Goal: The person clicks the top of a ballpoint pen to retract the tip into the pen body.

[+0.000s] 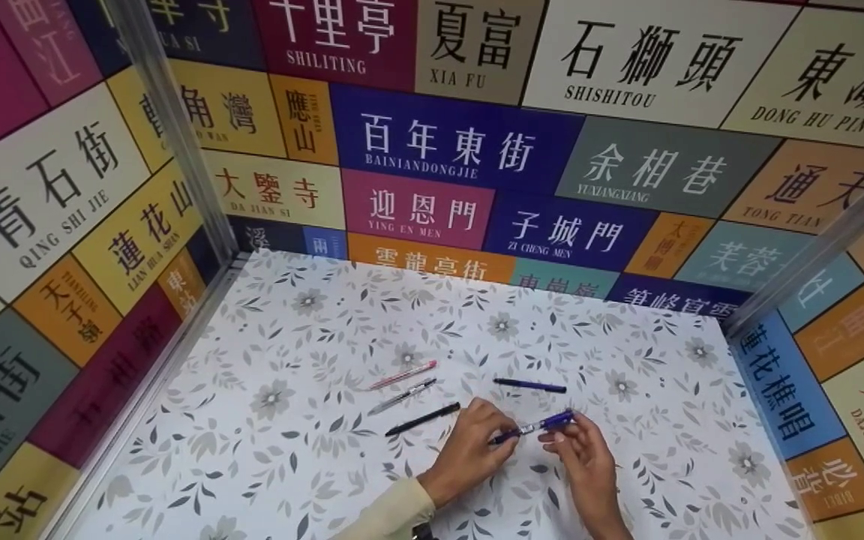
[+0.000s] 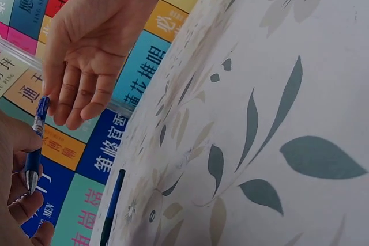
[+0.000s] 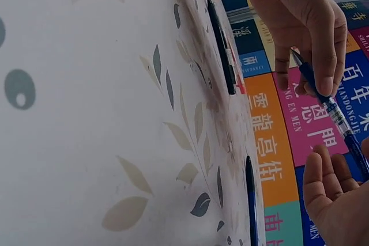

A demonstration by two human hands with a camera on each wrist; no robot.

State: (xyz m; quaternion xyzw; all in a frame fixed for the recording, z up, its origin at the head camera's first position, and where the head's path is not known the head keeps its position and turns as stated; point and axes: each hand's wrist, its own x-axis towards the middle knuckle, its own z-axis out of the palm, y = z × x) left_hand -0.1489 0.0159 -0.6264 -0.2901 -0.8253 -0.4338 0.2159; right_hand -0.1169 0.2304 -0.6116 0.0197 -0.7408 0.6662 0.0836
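Note:
A blue pen [image 1: 529, 429] with a silver tip and a printed label is held between both hands above the table. My left hand [image 1: 477, 435] pinches it near the tip, thumb along the barrel, as the right wrist view shows its barrel [image 3: 337, 113] below the thumb. My right hand [image 1: 586, 465] holds the opposite end between thumb and index finger. The remaining fingers of the right hand [image 3: 331, 191] are loosely bent beneath the barrel. Just beyond the hands, a dark blue pen [image 1: 529, 385] lies on the table.
Left of the hands lie a black pen [image 1: 423, 419], a clear grey pen [image 1: 403, 396] and a pink-red pen [image 1: 403, 374], roughly parallel. The table [image 1: 342, 337] has a leaf-and-flower cover. Panels with printed place names [image 1: 454, 135] stand around it, with clear strips at the corners.

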